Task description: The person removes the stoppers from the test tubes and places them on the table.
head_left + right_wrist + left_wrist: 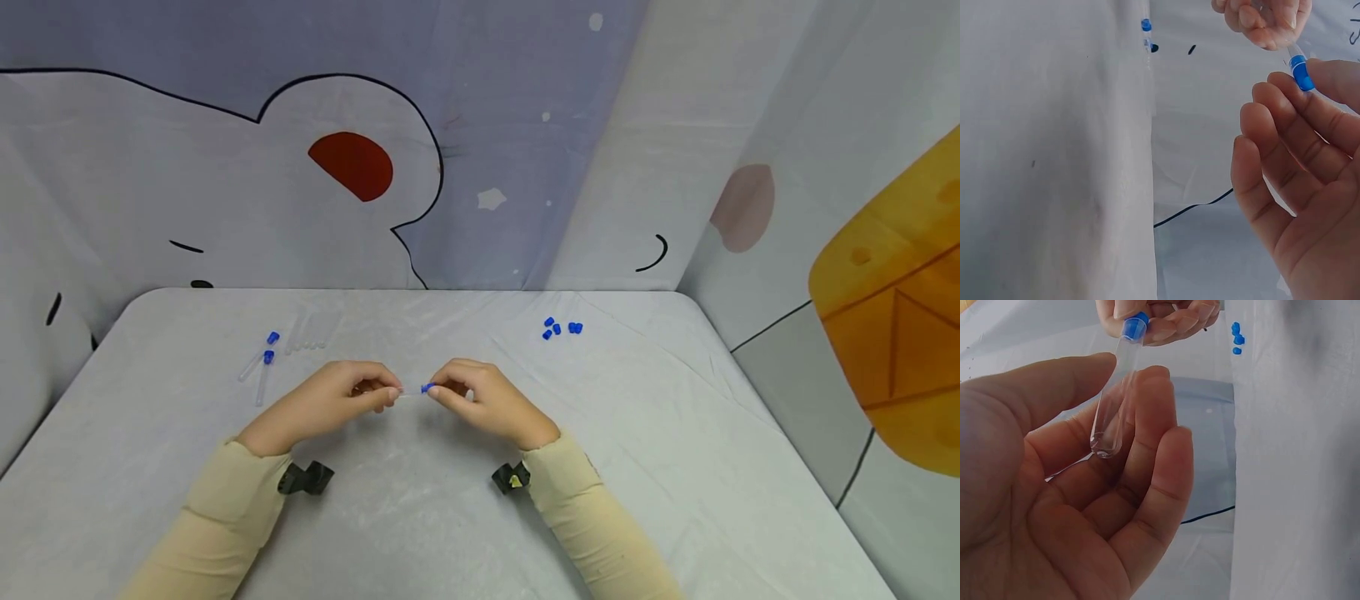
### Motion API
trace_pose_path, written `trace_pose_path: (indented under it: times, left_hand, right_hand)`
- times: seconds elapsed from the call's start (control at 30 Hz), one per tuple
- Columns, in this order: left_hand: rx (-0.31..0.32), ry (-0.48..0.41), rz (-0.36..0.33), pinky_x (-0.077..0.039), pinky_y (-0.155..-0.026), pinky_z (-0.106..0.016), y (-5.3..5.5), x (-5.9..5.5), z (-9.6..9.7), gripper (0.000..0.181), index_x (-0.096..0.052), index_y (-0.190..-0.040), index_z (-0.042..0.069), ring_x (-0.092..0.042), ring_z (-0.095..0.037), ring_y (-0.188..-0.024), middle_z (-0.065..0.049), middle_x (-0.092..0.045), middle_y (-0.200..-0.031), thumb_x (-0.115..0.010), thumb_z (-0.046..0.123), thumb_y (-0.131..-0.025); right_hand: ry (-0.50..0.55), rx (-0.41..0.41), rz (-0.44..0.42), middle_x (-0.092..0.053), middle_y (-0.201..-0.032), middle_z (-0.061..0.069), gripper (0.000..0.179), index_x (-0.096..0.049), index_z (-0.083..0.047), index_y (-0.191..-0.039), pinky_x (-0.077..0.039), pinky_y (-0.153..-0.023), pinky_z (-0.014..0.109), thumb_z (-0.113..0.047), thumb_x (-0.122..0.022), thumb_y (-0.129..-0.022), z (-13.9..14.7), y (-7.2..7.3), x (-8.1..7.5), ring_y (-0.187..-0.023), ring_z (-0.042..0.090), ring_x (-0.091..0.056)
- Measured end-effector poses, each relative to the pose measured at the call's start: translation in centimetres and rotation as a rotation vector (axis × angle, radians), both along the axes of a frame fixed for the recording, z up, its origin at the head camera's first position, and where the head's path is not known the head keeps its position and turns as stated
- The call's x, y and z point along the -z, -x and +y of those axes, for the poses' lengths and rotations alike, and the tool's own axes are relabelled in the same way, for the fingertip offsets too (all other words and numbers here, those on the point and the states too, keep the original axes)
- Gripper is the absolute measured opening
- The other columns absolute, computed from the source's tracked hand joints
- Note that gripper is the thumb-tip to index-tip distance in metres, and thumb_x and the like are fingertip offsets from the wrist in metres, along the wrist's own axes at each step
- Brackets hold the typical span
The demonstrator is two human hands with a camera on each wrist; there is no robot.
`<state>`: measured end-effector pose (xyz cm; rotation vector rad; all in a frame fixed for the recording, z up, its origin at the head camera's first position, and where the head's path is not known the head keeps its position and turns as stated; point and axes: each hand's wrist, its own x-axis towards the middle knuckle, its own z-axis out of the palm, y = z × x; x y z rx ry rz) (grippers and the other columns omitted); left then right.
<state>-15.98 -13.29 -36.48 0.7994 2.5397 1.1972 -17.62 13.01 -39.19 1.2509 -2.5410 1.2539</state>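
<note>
"Capping a tube [1119, 387], I'd judge; what has each hand got?"

"The left hand [348, 393] pinches the tube between thumb and fingers, rounded end toward its palm; the right hand [480, 396] pinches the blue cap [1301, 74] between thumb and fingertips"

"And where are they?"

"Between the two hands, above the desk [450, 517], the cap at the tube's mouth; I can't tell whether it is fully seated"

"So what does the next move call for?"

"Probably a straight push along the tube, left hand steady, then a check that it is snug. A tilted push could jam it"

"Anything left to do?"

"Likely: two capped tubes [262, 385] lie at the left, some clear tubes [306, 333] near them look bare, and loose caps [557, 329] lie at the right"
</note>
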Motion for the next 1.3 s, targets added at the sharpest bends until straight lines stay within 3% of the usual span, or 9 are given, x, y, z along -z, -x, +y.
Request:
trace_pose_path:
  times: [0.5, 0.7, 1.3]
  left_hand:
    - [-0.005, -0.012, -0.003, -0.049, -0.072, -0.032, -0.1, -0.12, 0.14, 0.016, -0.073, -0.108, 0.01, -0.062, -0.024, -0.082, -0.004, -0.069, -0.088, -0.065, 0.021, -0.101]
    - [-0.008, -0.006, 0.011, -0.047, -0.07, -0.031, -0.13, -0.18, 0.17, 0.013, -0.073, -0.108, 0.011, -0.058, -0.018, -0.079, 0.002, -0.066, -0.086, -0.066, 0.02, -0.101]
    - [0.005, 0.002, 0.039, -0.049, -0.073, -0.033, -0.09, -0.1, 0.22, 0.014, -0.073, -0.109, 0.013, -0.061, -0.026, -0.082, 0.0, -0.067, -0.087, -0.063, 0.019, -0.102]
  right_hand:
    - [0.043, -0.068, -0.039, -0.065, -0.091, -0.001, 0.012, -0.071, -0.002, -0.1, -0.05, -0.072, 0.025, -0.011, -0.062, -0.102, 0.14, -0.12, -0.14, -0.081, 0.007, -0.058]
    - [0.075, -0.074, -0.063, -0.064, -0.09, -0.002, 0.009, -0.071, -0.006, -0.1, -0.049, -0.072, 0.026, -0.01, -0.063, -0.101, 0.19, -0.16, -0.1, -0.081, 0.008, -0.058]
    - [0.123, -0.086, -0.17, -0.063, -0.089, -0.001, 0.011, -0.072, -0.004, -0.101, -0.05, -0.07, 0.028, -0.01, -0.062, -0.102, 0.29, -0.14, 0.06, -0.077, 0.011, -0.058]
